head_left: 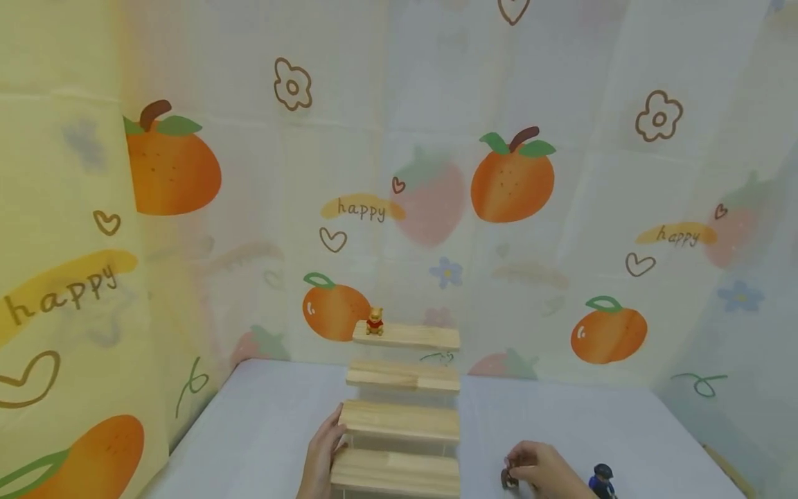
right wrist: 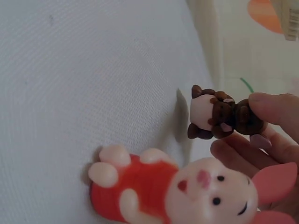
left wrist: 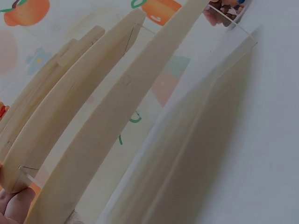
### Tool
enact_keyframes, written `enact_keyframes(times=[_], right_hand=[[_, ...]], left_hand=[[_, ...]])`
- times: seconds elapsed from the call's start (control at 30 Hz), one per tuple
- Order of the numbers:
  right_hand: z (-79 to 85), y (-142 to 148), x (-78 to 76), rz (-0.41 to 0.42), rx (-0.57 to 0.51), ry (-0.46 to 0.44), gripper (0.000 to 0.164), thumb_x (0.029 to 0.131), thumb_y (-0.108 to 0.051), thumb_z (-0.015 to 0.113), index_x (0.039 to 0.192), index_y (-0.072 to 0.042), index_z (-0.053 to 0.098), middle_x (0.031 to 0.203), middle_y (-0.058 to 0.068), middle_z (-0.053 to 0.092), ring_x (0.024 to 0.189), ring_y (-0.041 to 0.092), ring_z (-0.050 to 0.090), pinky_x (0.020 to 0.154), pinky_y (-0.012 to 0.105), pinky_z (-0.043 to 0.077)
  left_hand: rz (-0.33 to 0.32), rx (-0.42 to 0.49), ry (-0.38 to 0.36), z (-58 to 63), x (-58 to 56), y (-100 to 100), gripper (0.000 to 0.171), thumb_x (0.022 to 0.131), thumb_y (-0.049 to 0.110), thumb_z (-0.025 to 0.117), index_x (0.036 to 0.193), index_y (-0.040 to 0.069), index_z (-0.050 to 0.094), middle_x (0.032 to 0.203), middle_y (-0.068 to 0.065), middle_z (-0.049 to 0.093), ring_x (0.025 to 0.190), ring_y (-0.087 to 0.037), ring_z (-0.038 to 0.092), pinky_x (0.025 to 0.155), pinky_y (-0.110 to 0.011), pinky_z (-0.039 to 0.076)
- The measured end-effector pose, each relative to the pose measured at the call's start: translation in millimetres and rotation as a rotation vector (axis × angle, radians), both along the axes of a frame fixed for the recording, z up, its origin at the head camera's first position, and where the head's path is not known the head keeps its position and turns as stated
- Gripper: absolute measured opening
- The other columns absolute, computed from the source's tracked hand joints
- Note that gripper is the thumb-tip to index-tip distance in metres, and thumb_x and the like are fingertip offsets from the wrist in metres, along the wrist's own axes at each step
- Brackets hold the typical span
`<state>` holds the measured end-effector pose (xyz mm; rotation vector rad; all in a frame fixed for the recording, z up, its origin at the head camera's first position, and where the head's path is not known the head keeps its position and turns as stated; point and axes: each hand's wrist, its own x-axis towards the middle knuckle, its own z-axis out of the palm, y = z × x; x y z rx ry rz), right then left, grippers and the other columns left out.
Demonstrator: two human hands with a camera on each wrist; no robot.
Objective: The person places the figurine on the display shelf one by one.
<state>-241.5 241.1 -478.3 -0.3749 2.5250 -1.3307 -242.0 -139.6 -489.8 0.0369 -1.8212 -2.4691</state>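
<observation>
At the lower middle of the head view, the left hand (head_left: 321, 454) grips the left end of a step on the wooden stand (head_left: 399, 418). Toward the lower right, the right hand (head_left: 541, 466) pinches a brown figurine (right wrist: 203, 112) by its head; whether its feet touch the white bench (head_left: 548, 409) I can't tell. A pink figure in red (right wrist: 152, 193) fills the bottom of the right wrist view. A small yellow bear (head_left: 375, 323) sits on the top step, mid-frame.
</observation>
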Motion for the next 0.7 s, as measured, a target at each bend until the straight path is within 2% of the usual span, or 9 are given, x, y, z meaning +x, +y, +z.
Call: enact_keyframes(times=[0.2,0.43,0.57,0.7], right_hand=[[6.5,-2,-3.2,-0.012,-0.017,0.075,0.019,0.08,-0.016,0.065,0.087,0.0,0.058,0.081,0.003,0.061,0.072,0.018,0.055,0.059,0.031,0.044],[10.0,-2,-4.8,-0.007,-0.09,0.18,0.016,0.081,-0.012,0.065,0.085,0.001,0.055,0.082,0.007,0.062,0.07,0.015,0.06,0.059,0.026,0.048],[14.1,-4,-5.1,-0.056,-0.105,0.227,0.016,0.081,-0.012,0.066,0.085,0.001,0.057,0.081,0.008,0.063,0.069,0.015,0.06,0.06,0.026,0.048],[19.0,-9,-4.8,-0.159,-0.099,0.277,0.018,0.08,-0.015,0.066,0.086,0.0,0.06,0.08,0.008,0.065,0.069,0.014,0.061,0.061,0.027,0.048]], left_hand=[[0.002,-0.006,-0.025,1.8,-2.9,-1,0.064,0.089,0.029,0.052,0.139,-0.002,0.024,0.144,-0.016,0.019,0.129,-0.035,0.015,0.098,-0.052,0.016],[0.006,-0.007,-0.013,0.9,-1.7,-2,0.063,0.09,0.028,0.051,0.138,-0.004,0.025,0.143,-0.017,0.019,0.129,-0.035,0.015,0.098,-0.053,0.015],[0.012,0.012,-0.013,1.1,-1.3,-1,0.063,0.089,0.028,0.052,0.137,-0.003,0.026,0.143,-0.017,0.021,0.129,-0.034,0.014,0.099,-0.051,0.013],[0.018,0.01,-0.012,0.4,-1.4,-1,0.063,0.088,0.028,0.054,0.137,-0.003,0.028,0.143,-0.015,0.023,0.13,-0.032,0.014,0.1,-0.05,0.011]])
